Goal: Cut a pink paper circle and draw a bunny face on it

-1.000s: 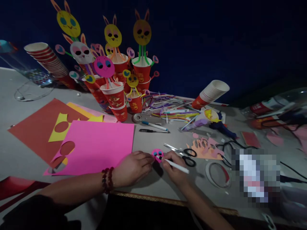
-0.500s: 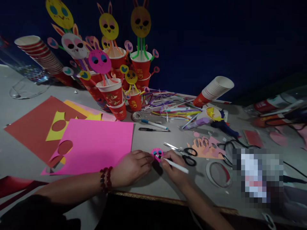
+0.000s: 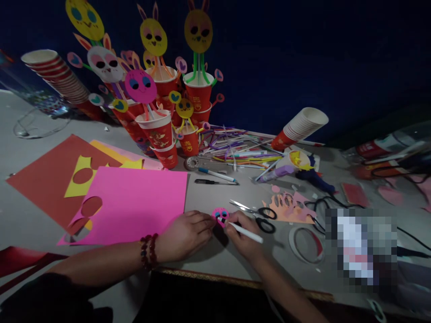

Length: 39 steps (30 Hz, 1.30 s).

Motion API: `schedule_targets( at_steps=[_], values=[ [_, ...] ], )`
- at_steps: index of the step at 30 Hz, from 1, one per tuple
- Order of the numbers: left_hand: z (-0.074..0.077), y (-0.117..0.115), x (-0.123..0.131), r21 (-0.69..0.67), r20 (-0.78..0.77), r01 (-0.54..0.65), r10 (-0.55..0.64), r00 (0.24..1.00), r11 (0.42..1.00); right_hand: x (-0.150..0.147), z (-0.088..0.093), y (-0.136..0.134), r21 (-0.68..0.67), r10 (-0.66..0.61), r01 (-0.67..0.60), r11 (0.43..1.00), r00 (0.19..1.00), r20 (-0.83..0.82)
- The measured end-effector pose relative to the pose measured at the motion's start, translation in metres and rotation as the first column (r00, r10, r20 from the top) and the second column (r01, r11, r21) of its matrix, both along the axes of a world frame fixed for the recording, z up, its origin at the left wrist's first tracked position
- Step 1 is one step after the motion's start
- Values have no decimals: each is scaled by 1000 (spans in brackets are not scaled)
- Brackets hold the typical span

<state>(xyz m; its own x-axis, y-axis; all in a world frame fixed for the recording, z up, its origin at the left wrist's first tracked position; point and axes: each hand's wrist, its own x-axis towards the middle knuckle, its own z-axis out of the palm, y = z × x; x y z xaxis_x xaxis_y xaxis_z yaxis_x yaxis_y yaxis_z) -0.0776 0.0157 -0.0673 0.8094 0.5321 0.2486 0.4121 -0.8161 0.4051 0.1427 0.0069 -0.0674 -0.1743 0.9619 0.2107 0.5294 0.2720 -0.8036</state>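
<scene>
A small round pink paper face (image 3: 220, 211) with blue-and-black eyes lies on the table between my hands. My left hand (image 3: 186, 235) holds its left edge down, fingers bent and close together, thumb hidden. In my right hand (image 3: 245, 240) is a white marker (image 3: 249, 233), pinched near its dark tip, which touches or hovers just over the face's lower part; I cannot tell which. Just right of that hand lie black-handled scissors (image 3: 267, 213), partly spread. A large pink paper sheet (image 3: 144, 202) reaches up to my left hand. A black pen (image 3: 215, 182) and a blue-tipped marker (image 3: 217, 174) lie beyond.
Red paper cups (image 3: 158, 134) with straw-limbed paper characters stand at the back left. Loose straws (image 3: 235, 148) are heaped behind the pens. Stacked cups (image 3: 301, 128) lean at the back right. A tape roll (image 3: 292, 244) and paper scraps (image 3: 289, 208) lie to the right.
Almost nothing differs. The marker in my right hand has shifted very slightly to the left at its rear end; my left hand stays in place.
</scene>
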Motion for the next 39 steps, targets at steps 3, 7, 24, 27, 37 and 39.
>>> schedule_targets(
  at_steps=[3,7,24,27,37,39],
  values=[
    [-1,0,0,3,-5,1,-1,1000,1000,0,1,0,-1,2,-2,1000,1000,-5],
    [0,0,-1,7,-16,8,-8,1000,1000,0,-1,-1,17,-28,29,999,999,-21],
    [0,0,0,-1,-6,7,-7,1000,1000,0,-3,-1,27,-12,13,1000,1000,-23],
    [-1,0,0,2,-7,8,-7,1000,1000,0,-3,0,15,-3,4,1000,1000,-27],
    [0,0,0,0,-17,2,-2,1000,1000,0,-1,-1,11,-5,5,1000,999,-44],
    [0,0,0,1,-22,2,-2,1000,1000,0,-3,-1,10,-7,8,1000,999,-33]
  ],
)
